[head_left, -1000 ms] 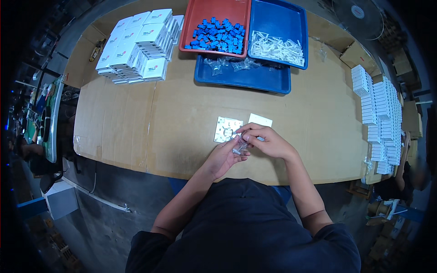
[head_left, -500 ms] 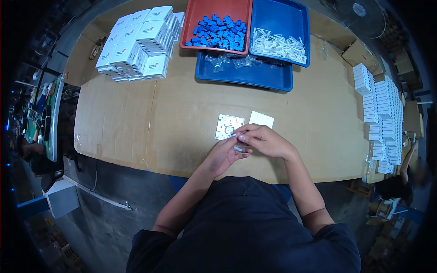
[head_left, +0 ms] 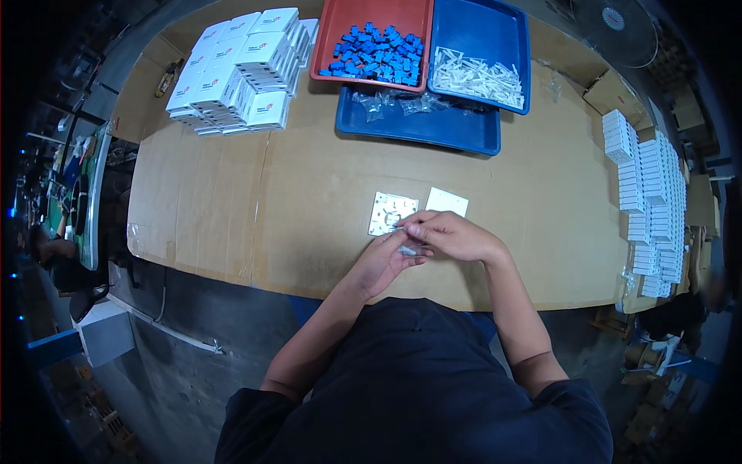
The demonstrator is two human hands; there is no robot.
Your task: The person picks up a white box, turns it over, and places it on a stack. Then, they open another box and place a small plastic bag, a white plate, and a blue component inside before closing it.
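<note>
My fingers are meeting over one small clear item [head_left: 410,249], too small to identify, which I am pinching between both hands just inside the near edge of the bench [head_left: 309,201]. My left hand [head_left: 384,263] is lying palm up beneath it with the fingers curling round it; my right hand [head_left: 452,236] is arching over from the right, fingertips closing on the same piece. Directly beyond my fingertips, a white square plate with openings [head_left: 390,213] is lying flat on the cardboard-covered top, and a plain white plate [head_left: 447,201] is lying just to its right, the two close but apart. Toward the far edge, a red tray [head_left: 332,46] is holding blue blocks [head_left: 379,54]; touching its right side, a blue tray [head_left: 495,31] is holding white plastic pieces [head_left: 475,75]; a second blue tray [head_left: 456,131], nearer to me and partly under those two, is holding small clear bags [head_left: 398,102]. At the far left corner, white boxes [head_left: 239,69] are standing in stacked rows. Along the right edge, smaller white boxes [head_left: 649,201] are running in rows toward the near right corner. Brown cartons [head_left: 614,89] are sitting at the far right corner.
</note>
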